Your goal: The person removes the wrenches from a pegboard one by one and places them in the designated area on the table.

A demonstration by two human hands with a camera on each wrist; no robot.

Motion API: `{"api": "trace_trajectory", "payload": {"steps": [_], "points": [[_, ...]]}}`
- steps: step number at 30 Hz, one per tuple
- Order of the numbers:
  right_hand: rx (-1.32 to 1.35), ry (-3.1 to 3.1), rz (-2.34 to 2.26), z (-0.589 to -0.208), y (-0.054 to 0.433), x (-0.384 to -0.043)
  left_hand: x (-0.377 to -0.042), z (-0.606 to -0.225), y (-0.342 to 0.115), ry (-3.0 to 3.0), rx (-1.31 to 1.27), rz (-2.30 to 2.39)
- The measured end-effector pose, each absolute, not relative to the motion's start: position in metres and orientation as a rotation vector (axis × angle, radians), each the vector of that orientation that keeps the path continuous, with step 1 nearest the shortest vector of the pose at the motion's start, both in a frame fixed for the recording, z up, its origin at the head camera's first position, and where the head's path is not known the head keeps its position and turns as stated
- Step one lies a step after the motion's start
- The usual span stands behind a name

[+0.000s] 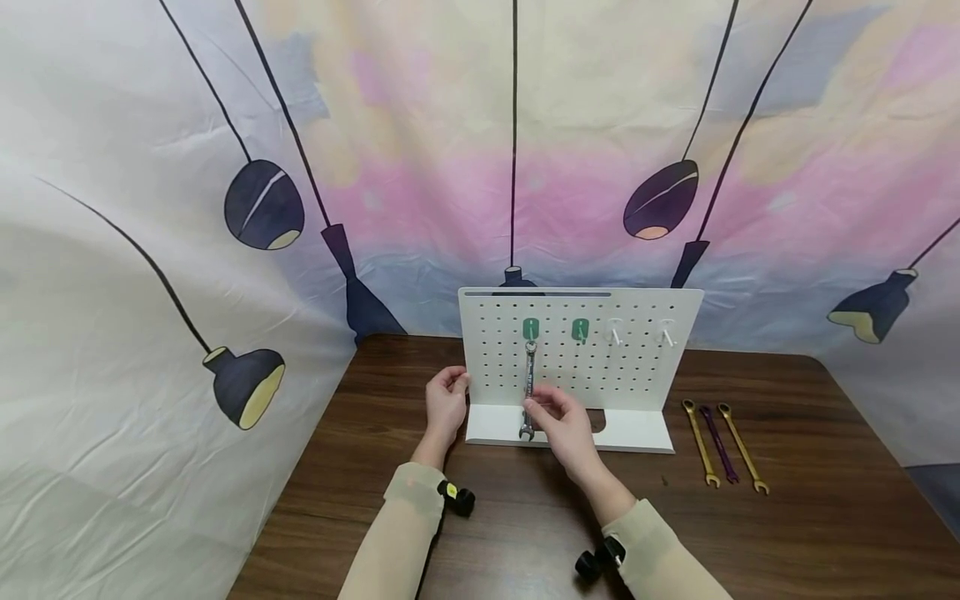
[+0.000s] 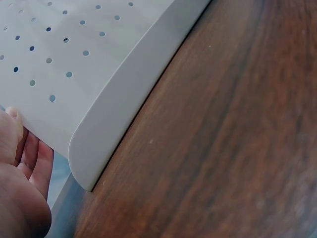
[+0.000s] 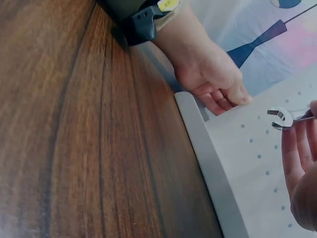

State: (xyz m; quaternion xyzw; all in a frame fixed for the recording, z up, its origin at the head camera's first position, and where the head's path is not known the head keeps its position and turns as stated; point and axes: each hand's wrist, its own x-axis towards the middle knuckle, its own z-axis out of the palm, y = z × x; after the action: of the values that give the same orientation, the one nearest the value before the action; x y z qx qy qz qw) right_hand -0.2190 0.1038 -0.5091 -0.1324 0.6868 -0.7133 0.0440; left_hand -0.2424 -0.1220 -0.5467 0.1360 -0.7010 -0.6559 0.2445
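Note:
My right hand [image 1: 566, 421] pinches a silver combination wrench [image 1: 529, 375] near its lower, open end. The wrench hangs upright in front of a white pegboard [image 1: 495, 367], its ring end right at the left green hook [image 1: 531, 327]. In the right wrist view the open jaw of the wrench [image 3: 281, 118] sticks out past the fingers. My left hand [image 1: 447, 400] grips the pegboard's left edge. In the left wrist view, the thumb [image 2: 15, 116] of that hand lies at the edge and its fingers reach behind the board.
A second green hook [image 1: 581, 330] and two white hooks [image 1: 615, 331] line the board to the right. On the wooden table [image 1: 510, 508], right of the board, lie a gold wrench [image 1: 701, 442], a purple wrench [image 1: 720, 446] and another gold wrench [image 1: 742, 447]. A patterned cloth hangs behind.

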Motion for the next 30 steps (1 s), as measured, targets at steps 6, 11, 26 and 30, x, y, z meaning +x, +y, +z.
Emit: {"api": "trace_trajectory", "payload": {"steps": [6,11,26,30], "points": [[-0.410,2.047,-2.212,-0.501,0.105,-0.212,-0.243,-0.547,-0.124,-1.899,0.350,-1.793],[-0.394,2.055,-2.208,-0.498,0.106,-0.210,-0.243,-0.547,-0.124,-1.897,0.348,-1.799],[-0.422,2.050,-2.233,-0.493,0.106,-0.210,-0.244,-0.549,-0.122,-1.919,0.375,-1.780],[-0.417,2.046,-2.242,-0.490,0.108,-0.210,-0.244,-0.550,-0.122,-1.920,0.378,-1.778]]}}
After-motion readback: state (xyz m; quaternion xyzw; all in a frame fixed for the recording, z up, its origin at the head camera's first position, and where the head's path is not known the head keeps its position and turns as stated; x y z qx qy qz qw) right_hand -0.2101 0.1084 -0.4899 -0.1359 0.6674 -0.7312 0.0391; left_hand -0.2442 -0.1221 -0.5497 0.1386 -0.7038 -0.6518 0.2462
